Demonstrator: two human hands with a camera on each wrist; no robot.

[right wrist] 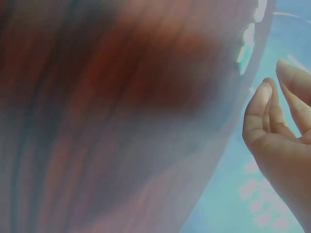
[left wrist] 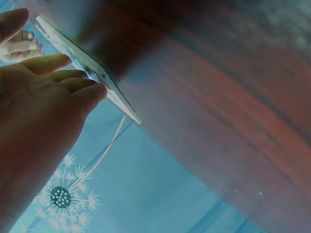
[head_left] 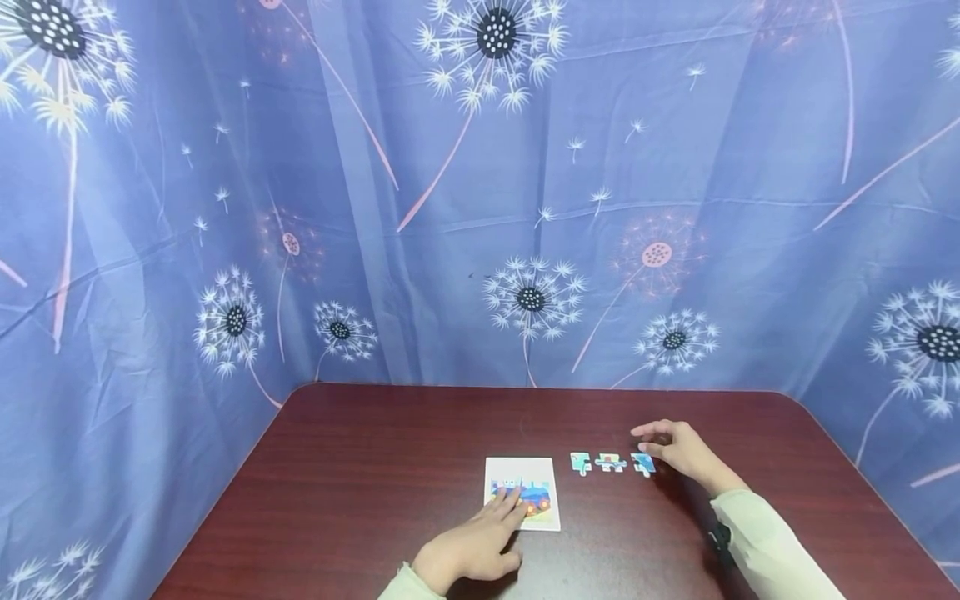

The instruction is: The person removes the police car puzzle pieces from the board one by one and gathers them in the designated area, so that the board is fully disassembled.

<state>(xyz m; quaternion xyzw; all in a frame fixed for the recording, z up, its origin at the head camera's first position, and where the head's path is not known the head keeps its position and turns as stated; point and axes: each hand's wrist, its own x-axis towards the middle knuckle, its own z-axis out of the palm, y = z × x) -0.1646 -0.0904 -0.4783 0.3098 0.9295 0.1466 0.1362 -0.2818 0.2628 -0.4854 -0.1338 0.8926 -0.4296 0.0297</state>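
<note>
Fingers of my left hand rest nearly straight on a white picture puzzle board. The board shows a blue vehicle with orange-and-red wheels, partly hidden under the fingertips. In the left wrist view the thin board appears edge-on beneath the fingers. My right hand hovers beside the rightmost puzzle piece, fingers loosely bent. The right wrist view shows a gap between thumb and fingers, with nothing held. A middle puzzle piece and a left puzzle piece lie in the same row, spaced apart.
The pieces and board lie on a dark reddish-brown table with rounded far corners. A blue curtain with dandelion prints hangs behind the table and along its sides. Something dark sits at the right wrist.
</note>
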